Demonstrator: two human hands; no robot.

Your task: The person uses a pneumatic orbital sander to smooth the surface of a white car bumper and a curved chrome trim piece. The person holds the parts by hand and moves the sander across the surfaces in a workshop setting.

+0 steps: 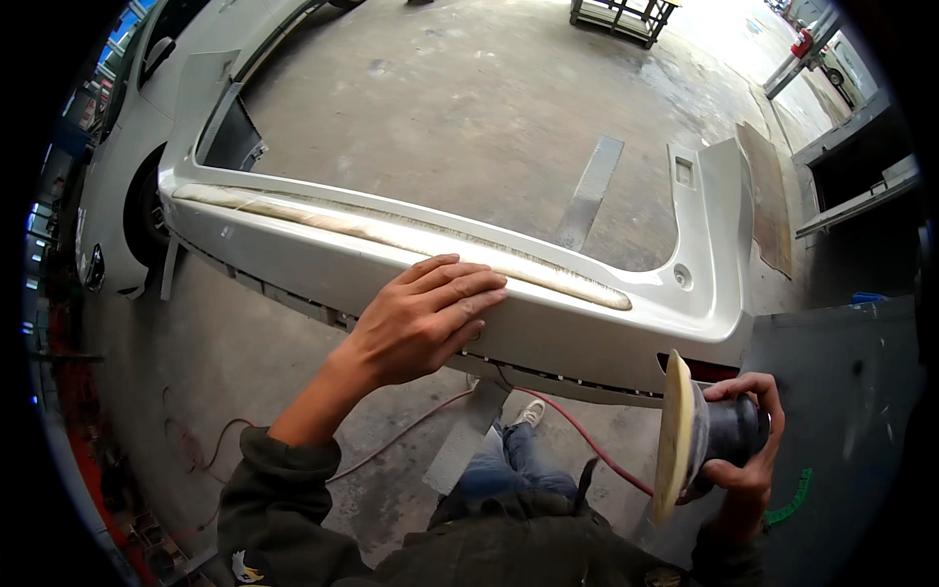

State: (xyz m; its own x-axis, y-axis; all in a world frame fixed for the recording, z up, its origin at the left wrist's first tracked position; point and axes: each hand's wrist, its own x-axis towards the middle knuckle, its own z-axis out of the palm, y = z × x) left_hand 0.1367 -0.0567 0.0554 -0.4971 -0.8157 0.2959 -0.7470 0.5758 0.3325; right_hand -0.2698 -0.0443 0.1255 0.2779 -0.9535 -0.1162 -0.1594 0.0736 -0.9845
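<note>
A white bumper lies across the view on supports, with a long, dull sanded-looking strip along its top and a red reflector at its right end. My left hand rests on the bumper's middle, fingers flat at the lower edge of that strip. At the lower right my right hand grips a round power sander with a pale disc pad held on edge, in front of the bumper's right end. A red hose runs below it.
A white car stands at the left, and a metal frame cart at the top. Flat metal support strips extend under the bumper. A dark panel and door frames are at the right. My legs and shoe show below.
</note>
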